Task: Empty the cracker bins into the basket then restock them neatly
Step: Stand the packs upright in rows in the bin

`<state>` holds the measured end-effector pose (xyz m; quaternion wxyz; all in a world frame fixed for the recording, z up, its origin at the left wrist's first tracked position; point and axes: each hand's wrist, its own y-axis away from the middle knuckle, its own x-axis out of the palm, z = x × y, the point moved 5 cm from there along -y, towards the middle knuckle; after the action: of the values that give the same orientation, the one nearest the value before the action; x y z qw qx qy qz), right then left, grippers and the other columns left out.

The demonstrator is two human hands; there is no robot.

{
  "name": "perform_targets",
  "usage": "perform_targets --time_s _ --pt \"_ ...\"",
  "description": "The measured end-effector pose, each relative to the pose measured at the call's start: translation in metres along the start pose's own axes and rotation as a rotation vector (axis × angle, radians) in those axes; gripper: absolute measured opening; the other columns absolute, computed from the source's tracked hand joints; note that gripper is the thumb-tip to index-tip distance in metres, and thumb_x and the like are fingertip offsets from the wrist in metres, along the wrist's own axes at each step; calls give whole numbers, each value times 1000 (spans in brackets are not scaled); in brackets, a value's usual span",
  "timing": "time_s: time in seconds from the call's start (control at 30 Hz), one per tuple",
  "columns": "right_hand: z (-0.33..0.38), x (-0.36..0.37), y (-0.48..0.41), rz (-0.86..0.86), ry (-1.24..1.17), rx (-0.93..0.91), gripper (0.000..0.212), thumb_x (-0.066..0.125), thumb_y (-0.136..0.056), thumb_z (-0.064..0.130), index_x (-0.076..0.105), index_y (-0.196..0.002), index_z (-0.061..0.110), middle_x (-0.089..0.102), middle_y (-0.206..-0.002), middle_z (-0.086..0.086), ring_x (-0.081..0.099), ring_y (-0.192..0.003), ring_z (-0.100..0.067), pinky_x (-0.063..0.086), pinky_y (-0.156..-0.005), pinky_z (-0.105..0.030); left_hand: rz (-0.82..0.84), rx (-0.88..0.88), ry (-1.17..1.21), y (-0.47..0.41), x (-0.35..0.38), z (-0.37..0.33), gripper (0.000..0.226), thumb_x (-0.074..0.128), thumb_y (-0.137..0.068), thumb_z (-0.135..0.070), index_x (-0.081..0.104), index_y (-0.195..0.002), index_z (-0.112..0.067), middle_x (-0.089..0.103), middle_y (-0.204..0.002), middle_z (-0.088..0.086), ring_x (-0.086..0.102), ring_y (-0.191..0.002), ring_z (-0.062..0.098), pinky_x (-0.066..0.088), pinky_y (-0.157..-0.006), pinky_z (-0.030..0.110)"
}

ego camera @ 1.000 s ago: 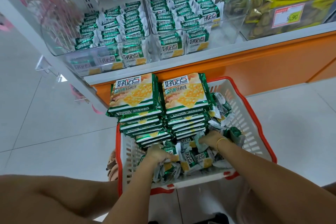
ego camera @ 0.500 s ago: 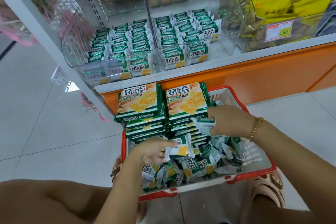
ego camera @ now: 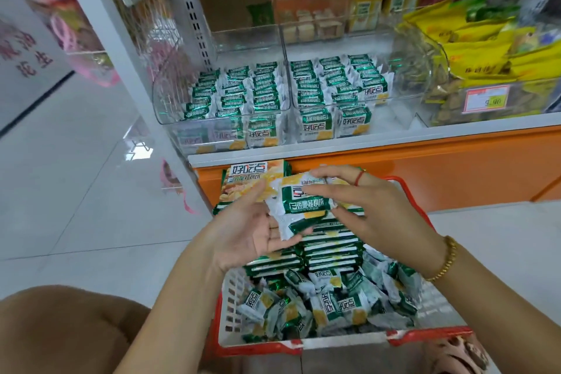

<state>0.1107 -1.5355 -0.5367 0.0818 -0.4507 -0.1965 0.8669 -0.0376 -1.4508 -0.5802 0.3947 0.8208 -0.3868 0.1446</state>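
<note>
A few small green-and-white cracker packets (ego camera: 303, 202) are raised above the red-rimmed white basket (ego camera: 340, 341). My left hand (ego camera: 252, 231) lies palm up under them with its fingers spread. My right hand (ego camera: 361, 203) grips the packets from the right, thumb and fingers around their edge. The basket holds two stacks of large cracker packs (ego camera: 331, 249) at its far end and several loose small packets (ego camera: 331, 304) near me. Two clear bins, a left bin (ego camera: 224, 127) and a right bin (ego camera: 394, 118), sit on the shelf, both holding upright rows of small packets.
Yellow snack bags (ego camera: 479, 48) fill a clear bin with a price tag (ego camera: 487, 99) at the right. An orange shelf base (ego camera: 425, 173) runs behind the basket. My knee (ego camera: 60, 331) is at the lower left, a sandalled foot (ego camera: 458, 354) at the lower right. Grey tiled floor spreads left.
Both hands have lifted out of the basket and come together in front of the shelf base with small packets between them. The view has tilted up toward the shelf.
</note>
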Motion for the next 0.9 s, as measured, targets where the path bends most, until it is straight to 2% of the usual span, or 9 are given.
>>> perform_targets --time_s 0.1,0.2,0.3,0.4,0.47,0.57,0.67,0.8,0.9 --pt "7 -4 -5 -51 -169 -12 46 51 -86 2 66 -118 31 54 -135 14 48 -125 -2 43 -97 -15 20 41 -230 15 10 -20 60 41 -81 -60 57 -123 -20 66 -119 13 67 -99 28 56 -82 31" --pt "9 -11 -10 -77 -469 91 44 45 -85 -1 71 -108 26 56 -132 16 50 -125 -5 44 -94 -17 -35 87 -397 23 19 -41 53 61 -71 -42 62 -118 -20 65 -122 10 64 -98 20 58 -78 27" --pt "10 -17 -17 -135 -664 160 26 56 -88 15 69 -111 20 54 -133 10 48 -127 -8 43 -101 -22 -46 95 -504 23 28 -60 47 64 -69 -39 65 -112 -21 67 -118 6 64 -95 17 58 -75 26" --pt "10 -22 -28 -120 -379 192 40 73 -80 40 60 -118 39 45 -135 23 40 -128 3 36 -103 -18 -62 67 -620 18 33 -77 42 68 -68 -37 66 -107 -19 68 -109 9 63 -90 16 57 -70 25" --pt "12 -24 -36 -27 -126 186 54 74 -77 44 48 -123 51 43 -136 24 34 -127 8 30 -102 -13 -49 32 -691 12 34 -83 51 77 -71 -35 64 -115 -13 64 -118 16 62 -94 19 57 -71 26" --pt "13 -30 -43 50 40 231 60 69 -78 48 39 -130 53 49 -130 21 44 -115 2 41 -89 -15 -18 14 -638 -2 34 -85 56 71 -79 -40 58 -124 -10 63 -123 15 63 -105 24 57 -81 32" --pt "4 -36 -47 -41 70 360 64 67 -78 54 36 -132 42 50 -115 19 52 -104 -2 45 -79 -20 -47 36 -414 -18 34 -81 48 53 -90 -38 55 -125 -6 67 -113 19 69 -90 27 59 -76 35" --pt "-13 -35 -52 -162 54 482 73 63 -80 58 26 -139 38 37 -125 8 55 -92 -11 47 -75 -24 -126 99 -338 -35 42 -77 35 45 -99 -22 50 -128 -3 65 -113 24 70 -82 27 60 -69 34" --pt "-28 -31 -60 -171 -24 538 63 61 -79 60 36 -135 46 35 -118 7 51 -80 -4 42 -68 -10 -187 183 -294 -45 45 -78 38 45 -99 -18 45 -133 -1 63 -115 24 70 -86 28 60 -69 36"
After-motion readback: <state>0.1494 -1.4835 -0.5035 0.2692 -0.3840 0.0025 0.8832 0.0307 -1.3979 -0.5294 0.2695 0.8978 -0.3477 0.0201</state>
